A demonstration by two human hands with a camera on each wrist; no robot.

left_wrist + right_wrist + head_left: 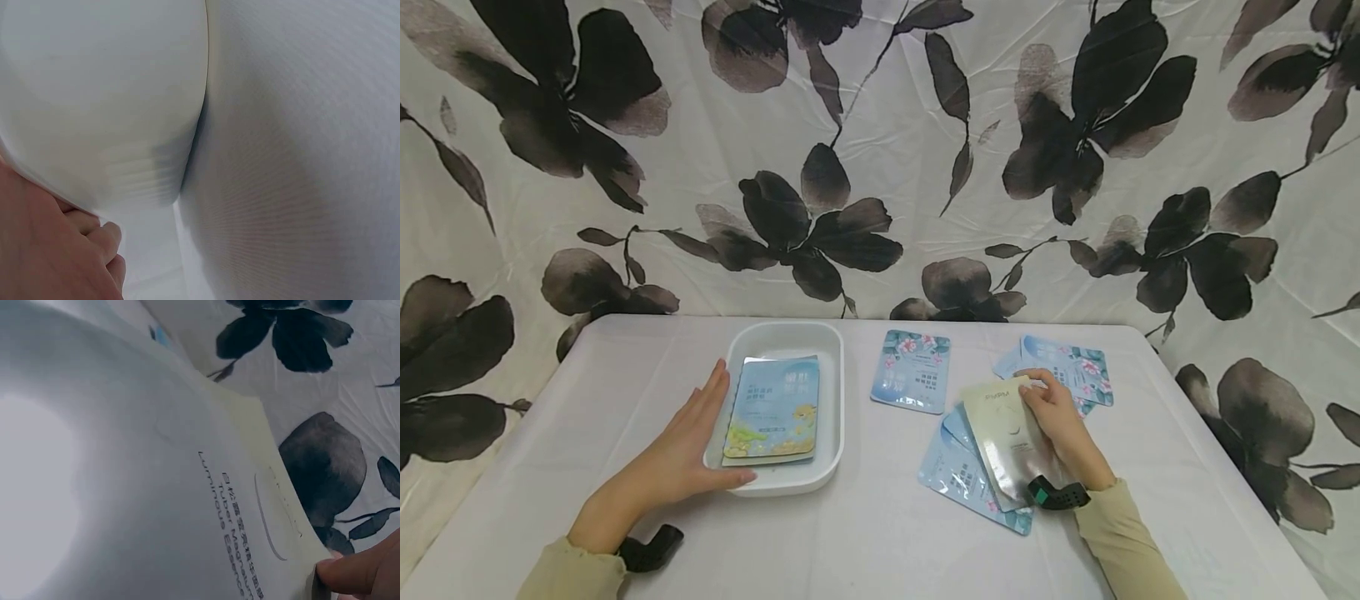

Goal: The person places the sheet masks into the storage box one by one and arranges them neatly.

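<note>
My left hand (681, 450) rests against the near left corner of a white plastic tray (839, 400), fingers stretched along its left side and thumb at the front rim. Inside the tray lie stacked sheet mask packets, a light blue one (773, 408) with yellow and green print on top. With my right hand (1063, 421) I pinch the upper right edge of a shiny cream sheet mask packet (1000, 433). It is tilted over some blue floral packets (955, 483). The right wrist view shows its printed front (187, 487) close up, with my thumb (356, 572) at its edge.
A single blue floral packet (912, 371) lies to the right of the tray. Several more blue packets (1078, 375) overlap behind my right hand. A white cloth (865, 533) covers the table, and a flower-printed curtain (925, 167) hangs at its back edge.
</note>
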